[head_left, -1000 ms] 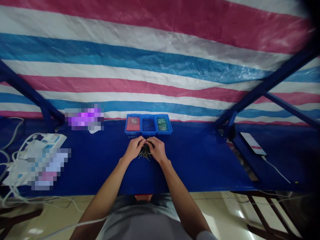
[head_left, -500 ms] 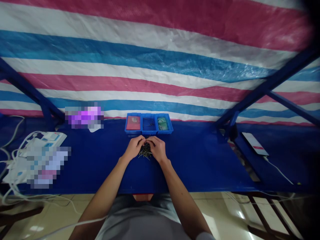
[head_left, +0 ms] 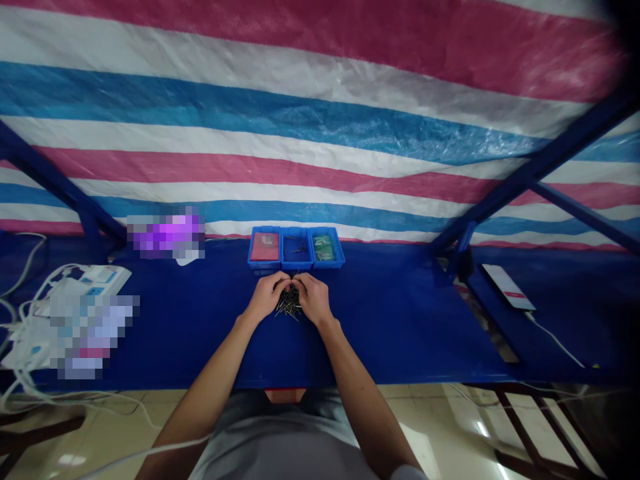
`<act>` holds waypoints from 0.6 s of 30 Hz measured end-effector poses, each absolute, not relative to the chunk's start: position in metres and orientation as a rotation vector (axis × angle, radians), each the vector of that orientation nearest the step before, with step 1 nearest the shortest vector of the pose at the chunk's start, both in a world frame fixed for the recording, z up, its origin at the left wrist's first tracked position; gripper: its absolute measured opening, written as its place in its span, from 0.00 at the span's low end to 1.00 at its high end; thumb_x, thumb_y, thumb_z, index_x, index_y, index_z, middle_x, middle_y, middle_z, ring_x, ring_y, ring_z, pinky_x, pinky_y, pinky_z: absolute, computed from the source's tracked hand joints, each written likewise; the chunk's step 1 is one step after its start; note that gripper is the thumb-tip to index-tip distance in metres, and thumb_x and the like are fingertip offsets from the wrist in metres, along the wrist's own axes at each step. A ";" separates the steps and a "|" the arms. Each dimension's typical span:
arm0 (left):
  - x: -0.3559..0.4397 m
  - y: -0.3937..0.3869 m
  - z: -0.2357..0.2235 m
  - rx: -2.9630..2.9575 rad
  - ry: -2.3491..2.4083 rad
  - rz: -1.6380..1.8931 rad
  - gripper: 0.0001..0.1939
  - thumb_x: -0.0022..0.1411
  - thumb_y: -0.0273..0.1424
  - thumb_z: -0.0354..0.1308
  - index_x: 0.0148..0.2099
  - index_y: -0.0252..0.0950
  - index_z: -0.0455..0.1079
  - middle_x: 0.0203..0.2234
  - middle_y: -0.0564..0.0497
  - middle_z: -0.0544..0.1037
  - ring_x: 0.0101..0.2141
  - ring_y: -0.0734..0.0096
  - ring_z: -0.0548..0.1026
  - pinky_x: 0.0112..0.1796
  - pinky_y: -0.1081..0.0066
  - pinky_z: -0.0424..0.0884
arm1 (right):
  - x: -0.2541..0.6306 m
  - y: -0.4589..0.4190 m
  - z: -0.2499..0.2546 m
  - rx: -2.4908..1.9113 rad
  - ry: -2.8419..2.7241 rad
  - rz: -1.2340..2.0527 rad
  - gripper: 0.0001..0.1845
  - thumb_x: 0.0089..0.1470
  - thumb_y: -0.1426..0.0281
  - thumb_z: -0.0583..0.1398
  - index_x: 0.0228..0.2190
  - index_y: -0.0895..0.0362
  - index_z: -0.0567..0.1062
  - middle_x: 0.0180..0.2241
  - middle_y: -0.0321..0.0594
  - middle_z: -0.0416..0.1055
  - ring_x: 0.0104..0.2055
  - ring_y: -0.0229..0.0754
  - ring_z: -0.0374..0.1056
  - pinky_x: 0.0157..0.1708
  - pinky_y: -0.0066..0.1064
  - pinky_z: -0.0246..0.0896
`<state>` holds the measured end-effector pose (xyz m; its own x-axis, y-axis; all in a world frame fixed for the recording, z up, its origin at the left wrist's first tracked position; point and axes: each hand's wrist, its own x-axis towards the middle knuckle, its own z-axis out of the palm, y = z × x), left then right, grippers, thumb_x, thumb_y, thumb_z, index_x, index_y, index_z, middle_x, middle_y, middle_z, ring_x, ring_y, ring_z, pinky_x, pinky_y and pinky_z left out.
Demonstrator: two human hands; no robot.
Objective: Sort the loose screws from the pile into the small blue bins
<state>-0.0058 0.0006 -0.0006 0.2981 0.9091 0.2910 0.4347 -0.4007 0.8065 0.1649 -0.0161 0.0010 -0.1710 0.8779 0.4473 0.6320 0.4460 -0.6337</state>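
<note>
- Pile of thin metal pieces (head_left: 289, 305): on the blue table (head_left: 410, 313), between the two hands. Far part is partly covered by fingers; too small to tell the exact type.
- Left hand (head_left: 266, 295): fingers bent, thumb turned in toward the pile. Tips run together with the dark pieces — can't tell if it's pinching one or how wide the gap is.
- Right hand (head_left: 314, 297): mirrors the left, back of hand up, fingers curled inward. Same problem at the tips, hold unreadable.
- Hands are close together at the pile's far side, forearms angling in from the bottom edge.
- Just beyond, three bins side by side: left bin (head_left: 265, 265) with a flat red item, middle bin (head_left: 298, 265) with a few thin dark pieces, right bin (head_left: 329, 264) with green contents, detail blurred.
- Left end: power strip (head_left: 107, 276) and white cables, partly masked by pixel blocks. Purple patch (head_left: 173, 230) near the striped sheet (head_left: 320, 133) also masked — unidentifiable.
- Right: phone (head_left: 507, 287), cable at its near end.
</note>
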 end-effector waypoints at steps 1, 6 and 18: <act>-0.006 0.001 0.000 1.965 1.190 1.015 0.12 0.70 0.35 0.50 0.35 0.36 0.71 0.27 0.54 0.76 0.29 0.73 0.72 0.35 0.74 0.63 | 0.164 -0.016 0.001 -1.299 -1.910 0.371 0.14 0.68 0.67 0.51 0.36 0.53 0.75 0.34 0.39 0.76 0.35 0.39 0.72 0.36 0.27 0.58; -0.006 0.000 0.001 1.977 1.171 1.020 0.13 0.70 0.35 0.50 0.36 0.36 0.71 0.27 0.53 0.76 0.30 0.72 0.73 0.35 0.74 0.64 | 0.162 -0.015 -0.004 -1.433 -1.962 0.299 0.20 0.70 0.64 0.47 0.29 0.55 0.71 0.25 0.36 0.72 0.27 0.38 0.68 0.29 0.27 0.49; -0.005 -0.003 0.004 1.923 1.199 1.066 0.15 0.70 0.38 0.50 0.35 0.35 0.70 0.25 0.53 0.76 0.27 0.73 0.71 0.33 0.75 0.63 | 0.165 -0.015 0.000 -1.252 -1.778 0.490 0.17 0.67 0.60 0.52 0.38 0.55 0.76 0.31 0.39 0.76 0.29 0.38 0.70 0.33 0.26 0.60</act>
<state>-0.0055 -0.0027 0.0041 0.2596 0.9163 0.3049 0.4095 -0.3904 0.8245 0.1649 -0.0151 0.0002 -0.1031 0.8961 0.4317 0.5484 0.4133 -0.7269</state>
